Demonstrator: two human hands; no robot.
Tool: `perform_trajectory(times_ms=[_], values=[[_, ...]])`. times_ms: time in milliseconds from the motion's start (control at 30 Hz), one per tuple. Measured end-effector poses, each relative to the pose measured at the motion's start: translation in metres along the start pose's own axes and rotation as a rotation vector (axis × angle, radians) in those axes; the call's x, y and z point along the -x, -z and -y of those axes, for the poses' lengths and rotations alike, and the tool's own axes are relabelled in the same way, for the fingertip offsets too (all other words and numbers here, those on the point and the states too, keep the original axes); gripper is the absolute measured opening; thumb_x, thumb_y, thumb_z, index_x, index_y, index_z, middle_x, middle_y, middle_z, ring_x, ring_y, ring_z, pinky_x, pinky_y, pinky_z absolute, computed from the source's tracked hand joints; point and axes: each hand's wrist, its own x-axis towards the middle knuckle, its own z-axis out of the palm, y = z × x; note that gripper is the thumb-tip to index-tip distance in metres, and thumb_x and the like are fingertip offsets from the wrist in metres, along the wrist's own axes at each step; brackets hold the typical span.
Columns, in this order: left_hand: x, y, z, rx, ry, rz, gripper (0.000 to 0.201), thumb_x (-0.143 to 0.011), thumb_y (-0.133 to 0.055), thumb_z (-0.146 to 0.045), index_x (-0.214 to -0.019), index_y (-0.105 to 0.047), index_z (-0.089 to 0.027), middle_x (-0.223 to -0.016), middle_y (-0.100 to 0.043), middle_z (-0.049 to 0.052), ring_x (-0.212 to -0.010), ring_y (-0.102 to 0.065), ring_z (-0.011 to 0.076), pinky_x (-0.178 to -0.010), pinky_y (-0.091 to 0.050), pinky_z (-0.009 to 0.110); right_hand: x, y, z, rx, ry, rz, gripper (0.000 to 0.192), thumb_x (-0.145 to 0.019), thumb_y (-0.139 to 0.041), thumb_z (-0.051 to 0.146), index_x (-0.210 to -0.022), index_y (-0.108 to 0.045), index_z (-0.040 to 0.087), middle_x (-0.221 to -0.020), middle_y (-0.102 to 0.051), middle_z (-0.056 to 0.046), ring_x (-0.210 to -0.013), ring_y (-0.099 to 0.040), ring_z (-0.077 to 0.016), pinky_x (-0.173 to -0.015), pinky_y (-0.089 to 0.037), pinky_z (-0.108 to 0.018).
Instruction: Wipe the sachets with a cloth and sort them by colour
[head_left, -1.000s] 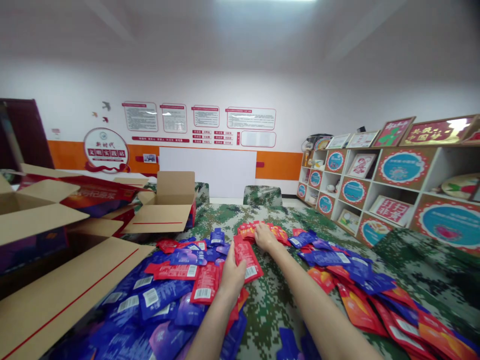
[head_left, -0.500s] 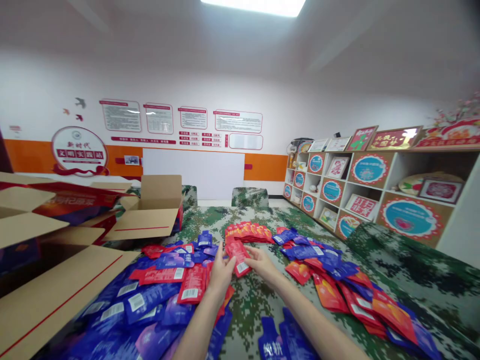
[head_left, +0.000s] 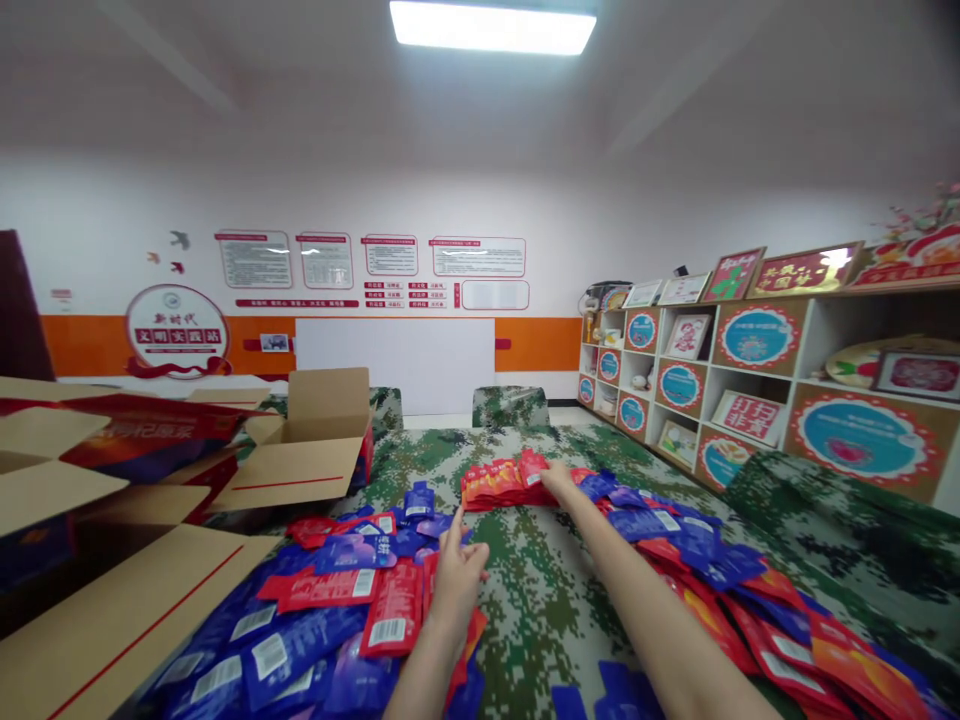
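Note:
My right hand (head_left: 556, 480) reaches forward and grips the edge of a red pouch (head_left: 533, 468) at the row of red and orange pouches (head_left: 491, 484) on the far part of the table. My left hand (head_left: 459, 565) hovers nearer to me, holding nothing, its index finger stretched forward and the others partly curled. Beside it on the left lies a loose heap of blue pouches (head_left: 300, 632). Several red pouches with barcodes, such as one red pouch (head_left: 394, 608), rest on that heap.
Mixed blue and red pouches (head_left: 705, 550) spread along the right. More blue pouches (head_left: 622, 690) lie at the near edge. Open cardboard boxes (head_left: 292, 470) crowd the left side. A camouflage cloth (head_left: 525, 600) covers the table. Shelves (head_left: 701, 375) stand at the right wall.
My right hand has carried the red pouch forward from between both hands to the far row. My left hand has let go of it. The camera view has tilted up slightly.

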Motion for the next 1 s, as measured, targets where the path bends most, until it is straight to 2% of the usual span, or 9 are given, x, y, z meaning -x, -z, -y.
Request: perform_trajectory(times_ms=[233, 400, 500, 633, 800, 1000], values=[[-0.002, 0.001, 0.001, -0.029, -0.002, 0.018, 0.081, -0.064, -0.068, -0.035, -0.136, -0.034, -0.023, -0.114, -0.041, 0.009, -0.061, -0.051, 0.0064, -0.046, -0.04, 0.017, 0.007, 0.001, 0.0, 0.359, 0.009, 0.097, 0.028, -0.072, -0.045, 0.013, -0.085, -0.07, 0.014, -0.093, -0.068, -0.015, -0.096, -0.06, -0.0266, -0.081, -0.04, -0.034], [-0.003, 0.002, 0.004, -0.038, -0.036, 0.019, 0.078, -0.066, -0.066, -0.035, -0.136, -0.035, -0.022, -0.114, -0.041, 0.009, -0.06, -0.051, 0.0064, -0.045, -0.039, 0.017, 0.016, 0.007, 0.005, 0.518, 0.09, 0.124, 0.032, -0.08, -0.041, 0.021, -0.089, -0.069, 0.009, -0.097, -0.066, -0.021, -0.099, -0.058, -0.0306, -0.085, -0.037, -0.04], [0.0, 0.002, -0.001, -0.055, -0.023, 0.024, 0.076, -0.067, -0.065, -0.033, -0.136, -0.034, -0.022, -0.114, -0.041, 0.009, -0.06, -0.05, 0.0059, -0.046, -0.039, 0.017, 0.021, 0.012, 0.008, 0.572, 0.178, 0.144, 0.033, -0.081, -0.042, 0.028, -0.092, -0.068, 0.011, -0.102, -0.065, -0.019, -0.103, -0.055, -0.0303, -0.087, -0.036, -0.039], [0.004, 0.001, -0.008, -0.078, 0.007, 0.05, 0.075, -0.069, -0.063, -0.031, -0.137, -0.032, -0.021, -0.114, -0.041, 0.009, -0.061, -0.05, 0.0055, -0.048, -0.041, 0.017, 0.03, 0.016, 0.011, 0.606, 0.316, 0.209, 0.032, -0.073, -0.056, 0.031, -0.1, -0.064, 0.016, -0.108, -0.063, -0.012, -0.104, -0.054, -0.0259, -0.084, -0.038, -0.031], [0.004, 0.001, -0.008, -0.065, -0.012, 0.037, 0.077, -0.067, -0.066, -0.032, -0.136, -0.034, -0.023, -0.114, -0.042, 0.009, -0.061, -0.05, 0.0063, -0.049, -0.041, 0.018, 0.038, 0.017, 0.016, 0.644, 0.398, 0.253, 0.028, -0.072, -0.059, 0.034, -0.093, -0.065, 0.017, -0.1, -0.067, -0.011, -0.095, -0.058, -0.0241, -0.081, -0.04, -0.029], [0.007, 0.002, -0.012, -0.069, -0.011, 0.039, 0.076, -0.067, -0.066, -0.031, -0.136, -0.035, -0.023, -0.114, -0.042, 0.009, -0.063, -0.051, 0.008, -0.052, -0.043, 0.019, 0.034, 0.022, 0.023, 0.63, 0.411, 0.258, 0.019, -0.079, -0.054, 0.028, -0.074, -0.068, 0.016, -0.09, -0.069, -0.013, -0.096, -0.059, -0.0247, -0.096, -0.031, -0.033]])
